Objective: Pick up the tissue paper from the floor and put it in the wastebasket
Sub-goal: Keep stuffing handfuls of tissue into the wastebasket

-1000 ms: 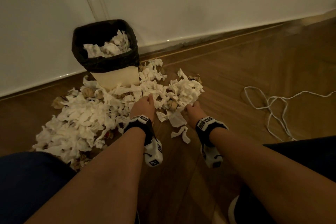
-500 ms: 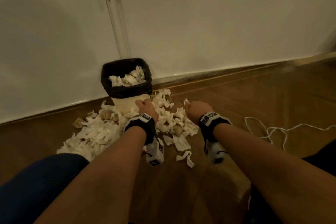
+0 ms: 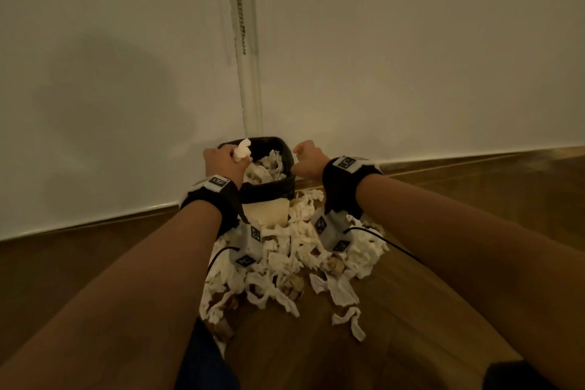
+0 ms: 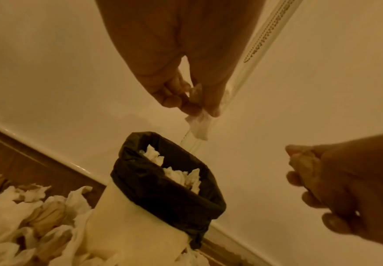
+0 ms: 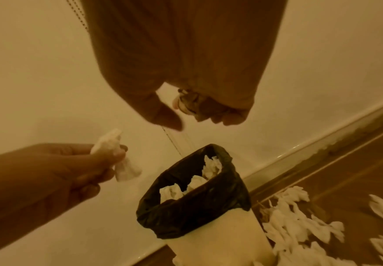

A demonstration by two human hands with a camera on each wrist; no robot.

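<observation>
A cream wastebasket (image 3: 269, 214) with a black liner (image 3: 267, 190) stands against the wall, tissue inside it. My left hand (image 3: 226, 161) is raised over its left rim and pinches a white tissue wad (image 3: 243, 149), which also shows as a tissue wad (image 4: 198, 126) hanging from the fingertips above the bin (image 4: 163, 189). My right hand (image 3: 308, 158) hovers at the right rim, fingers curled round a small brownish tissue scrap (image 5: 189, 102). A heap of crumpled tissue (image 3: 285, 266) covers the floor in front of the bin.
White wall (image 3: 411, 57) and skirting run behind the bin, with a bead chain (image 3: 240, 3) hanging down it. Wooden floor (image 3: 474, 199) spreads right. Loose tissue pieces (image 3: 349, 321) lie nearest me. My dark-clothed knee (image 3: 202, 364) is at the bottom.
Both hands have risen from the tissue heap on the floor up to the rim of the wastebasket, each carrying tissue. The head view has tilted up toward the wall.
</observation>
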